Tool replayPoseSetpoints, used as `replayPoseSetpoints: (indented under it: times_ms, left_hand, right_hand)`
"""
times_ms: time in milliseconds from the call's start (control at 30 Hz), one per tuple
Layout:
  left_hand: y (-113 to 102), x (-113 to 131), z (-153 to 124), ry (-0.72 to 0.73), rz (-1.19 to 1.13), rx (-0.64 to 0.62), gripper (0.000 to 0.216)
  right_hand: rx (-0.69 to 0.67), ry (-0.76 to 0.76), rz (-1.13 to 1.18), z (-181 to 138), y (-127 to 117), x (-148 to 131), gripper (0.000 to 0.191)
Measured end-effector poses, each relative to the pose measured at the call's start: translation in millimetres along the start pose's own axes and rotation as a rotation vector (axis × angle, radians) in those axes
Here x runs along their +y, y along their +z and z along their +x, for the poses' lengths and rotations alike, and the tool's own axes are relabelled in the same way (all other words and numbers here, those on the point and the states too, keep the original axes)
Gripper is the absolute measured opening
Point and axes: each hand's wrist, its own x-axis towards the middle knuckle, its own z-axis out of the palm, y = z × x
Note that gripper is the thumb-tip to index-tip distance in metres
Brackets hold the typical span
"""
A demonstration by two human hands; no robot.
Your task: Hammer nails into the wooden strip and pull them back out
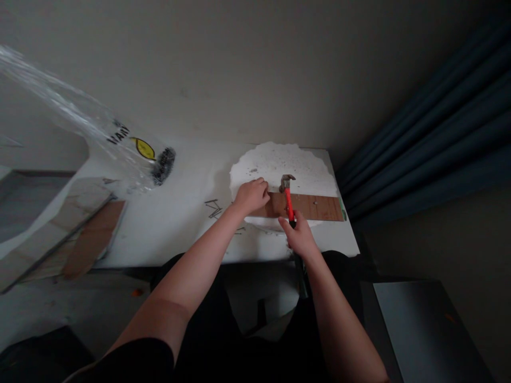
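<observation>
My right hand (300, 234) is wrapped round the handle of a claw hammer (289, 201) with a red and black grip. Its metal head points away from me, over a brown wooden board (325, 207). The board lies flat on a round white scalloped mat (279, 159). My left hand (252, 197) rests at the board's left part with its fingers curled together. Whatever those fingers pinch, if anything, is hidden. A small light spot, perhaps a nail head, shows on the board's right half. Several loose nails (214, 208) lie on the table left of the mat.
The white table (183, 223) stands against a grey wall. At its left are a clear plastic bag (131, 143) with a yellow logo and more wooden boards (93, 239). A dark blue curtain (431, 122) hangs on the right, above a dark box-like surface (423, 324).
</observation>
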Motion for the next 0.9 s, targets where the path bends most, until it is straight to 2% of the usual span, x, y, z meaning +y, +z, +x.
replayPoseSetpoints:
  times_ms: [67, 100, 133, 200, 233, 267, 333, 400, 500, 567, 633, 733, 900]
  left_hand:
    - [0.2, -3.0, -0.8, -0.071, -0.236, 0.043, 0.023]
    - [1.2, -2.6, -2.1, -0.091, -0.403, 0.015, 0.025]
    - [3.0, -0.6, -4.3, -0.097, -0.593, -0.041, 0.028]
    - [8.0, 7.8, -10.5, -0.088, -1.001, -0.241, 0.039]
    - [10.6, 13.3, -14.1, -0.081, -1.153, -0.285, 0.039]
    - [12.7, 18.6, -17.7, -0.081, -1.267, -0.289, 0.039]
    - [14.1, 25.8, -23.1, -0.153, -1.409, -0.160, 0.034]
    - [10.9, 25.3, -25.7, -0.268, -1.473, -0.005, 0.030]
    - [2.3, 11.5, -25.7, -0.458, -1.512, 0.136, 0.028]
    - [-2.1, -1.8, -25.3, -0.581, -1.558, 0.197, 0.025]
    - [-4.5, -14.8, -25.7, -0.676, -1.592, 0.232, 0.020]
    - [-6.4, -30.2, -27.2, -0.717, -1.595, 0.239, 0.017]
    - [-10.1, -38.6, -28.9, -0.668, -1.490, 0.202, 0.017]
  right_hand:
    - [0.020, -0.042, -0.042, 0.4, -4.7, -2.5, 0.040]
    - [0.030, -0.056, -0.072, 0.5, -6.3, -5.2, 0.037]
    - [0.036, -0.064, -0.104, 0.6, -7.0, -9.1, 0.035]
    - [0.046, -0.069, -0.165, 0.6, -4.2, -20.2, 0.037]
    - [0.045, -0.073, -0.186, 1.0, -0.6, -27.1, 0.040]
    - [0.045, -0.081, -0.205, 1.9, 3.9, -34.3, 0.043]
    - [0.025, -0.123, -0.228, 6.9, 13.6, -47.8, 0.046]
    - [-0.022, -0.213, -0.231, 18.4, 20.3, -57.3, 0.041]
    - [-0.118, -0.396, -0.239, 48.8, 19.4, -60.6, 0.029]
    - [-0.055, -0.404, -0.394, 72.7, 14.6, -57.0, 0.023]
    - [-0.122, -0.387, -0.579, 93.0, 11.3, -51.8, 0.020]
    - [-0.247, -0.465, -0.759, 109.6, 12.8, -46.1, 0.018]
    - [-0.301, -0.500, -0.945, 112.8, 22.1, -46.9, 0.028]
